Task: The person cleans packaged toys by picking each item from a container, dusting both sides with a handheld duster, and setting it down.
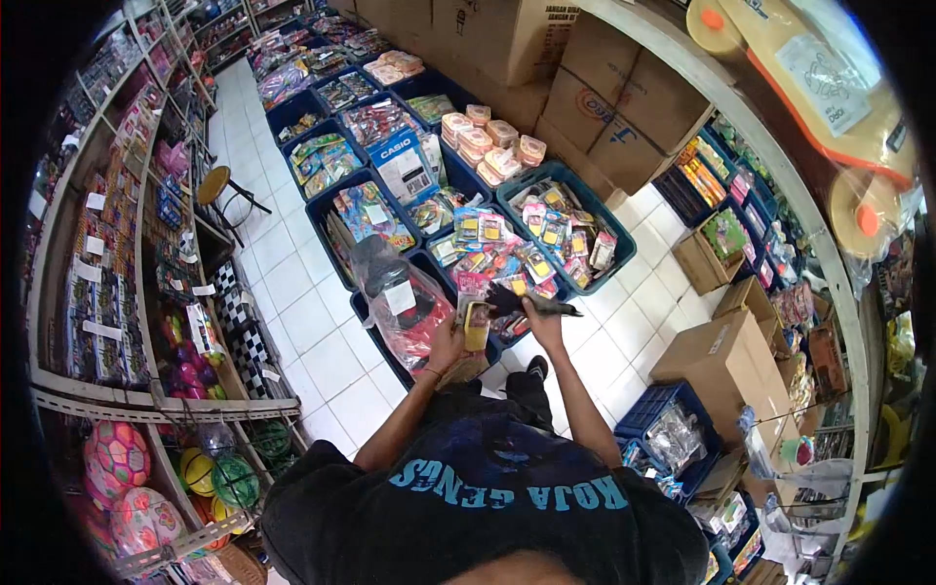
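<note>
My left hand (447,345) is closed at the edge of a small carded pack with a yellow item on it (477,327), held upright over the bins. Beside it, my right hand (541,324) grips a dark duster-like thing (504,299). Its bushy end points left against the pack, and its thin dark tip sticks out to the right. Just left of my left hand lies a big clear plastic bag with red and black contents and a white label (400,297). Beneath both hands, blue bins hold similar small packs (483,229).
A dark green-blue crate (595,288) of packs stands to the right of the bins. Shelves of toys and balls (117,453) line the left. Cardboard boxes (717,356) and a blue crate (663,405) sit at right. A stool (214,185) stands in the tiled aisle.
</note>
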Motion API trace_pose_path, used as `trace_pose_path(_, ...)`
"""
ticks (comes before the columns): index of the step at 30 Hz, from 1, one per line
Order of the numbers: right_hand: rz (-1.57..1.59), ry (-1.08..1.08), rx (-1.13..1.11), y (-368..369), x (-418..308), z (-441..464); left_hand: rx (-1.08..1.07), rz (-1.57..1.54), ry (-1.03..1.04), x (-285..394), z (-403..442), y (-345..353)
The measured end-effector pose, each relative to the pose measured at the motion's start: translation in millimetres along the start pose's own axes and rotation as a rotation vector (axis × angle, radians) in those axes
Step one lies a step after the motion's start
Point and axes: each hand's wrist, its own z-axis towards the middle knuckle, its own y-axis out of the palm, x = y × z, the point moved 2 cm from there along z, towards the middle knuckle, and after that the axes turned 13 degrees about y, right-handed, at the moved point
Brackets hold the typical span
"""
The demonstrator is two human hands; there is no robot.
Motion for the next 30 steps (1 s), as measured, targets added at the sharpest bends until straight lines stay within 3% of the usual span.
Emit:
trace_pose_path(1, -0.103, 0.074, -0.084, -7, 4, 3, 0.008, 0.001, -0.013, -3, -1, 0)
trace_pose_path(4, 0.038, -0.220, 0.003, -2, 1, -1, 0.008, 0.014, -0.010, -8, 0, 3)
trace_pose_path(6, -0.123, -0.066, 0.010, 4, -15, -7, -0.014, 0.034, 0.052, -6, 3, 9)
trace_pose_path(8, -0.373, -0.406, -0.055, 15, -40, -9, 0.007, 0.114, 0.108, -12, 3, 15)
trace_pose_path(9, -0.682, -0.594, 0.069, 24, -38, -10, 0.010, 0.138, 0.100, -16, 2, 18)
trace_pose_path(12, -0.067, -0.176, -0.098, 27, -82, -23, -0.004, 0.146, 0.011, -20, 4, 21)
trace_pose_path(14, 0.027, -0.101, -0.047, 25, -76, -20, 0.024, 0.142, 0.052, -64, 4, 29)
trace_pose_path(17, 0.325, 0.117, -0.011, 12, -46, -17, -0.042, -0.036, -0.093, -25, 5, 12)
trace_pose_path(18, 0.255, -0.056, 0.033, 13, 14, 12, 0.014, -0.075, -0.046, -36, 6, 14)
trace_pose_path(20, -0.038, -0.025, 0.070, -1, 0, 0, 0.124, -0.153, 0.044, -75, 5, 22)
trace_pose_path(21, -0.122, -0.050, 0.090, -4, -4, -4, 0.060, -0.172, 0.005, -68, 6, 18)
trace_pose_path(23, -0.042, -0.255, 0.128, 2, 13, 1, 0.057, -0.090, 0.055, -47, 11, 15)
trace_pose_path(26, -0.190, -0.113, 0.034, 19, -8, -4, 0.000, -0.019, -0.006, -16, 10, 15)
trace_pose_path(27, -0.208, -0.400, 0.157, 34, -18, -12, -0.026, -0.005, -0.043, -10, 12, 15)
trace_pose_path(28, 0.031, -0.128, -0.030, 37, -55, -23, -0.029, 0.015, -0.030, -10, 12, 15)
trace_pose_path(30, 0.075, -0.056, -0.083, 45, -91, -38, -0.036, 0.052, -0.006, -10, 12, 17)
